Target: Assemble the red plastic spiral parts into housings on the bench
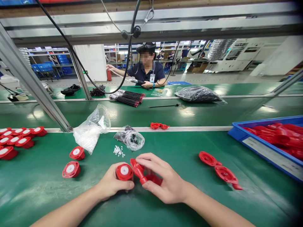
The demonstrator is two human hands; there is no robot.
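My left hand [113, 182] is closed round a red plastic housing with a white gear [124, 170] facing up. Just to its right, my right hand [163, 178] grips a red plastic cover [140, 171] with a spout-like arm, tilted on edge. The cover's near edge comes up close beside the housing; whether they touch I cannot tell. My right fingers hide part of the cover. Beyond both hands lies a small heap of white plastic bits [118, 151]. Two more red housings with white discs, a farther one [77, 153] and a nearer one [71, 169], sit left of my left hand.
Several finished-looking red housings [25, 142] stand at far left. A clear bag [88, 135] and a smaller bag of dark parts [130, 137] lie ahead. Red covers [224, 174] lie right, near a blue bin [265, 150]. A co-worker [148, 67] sits across the bench.
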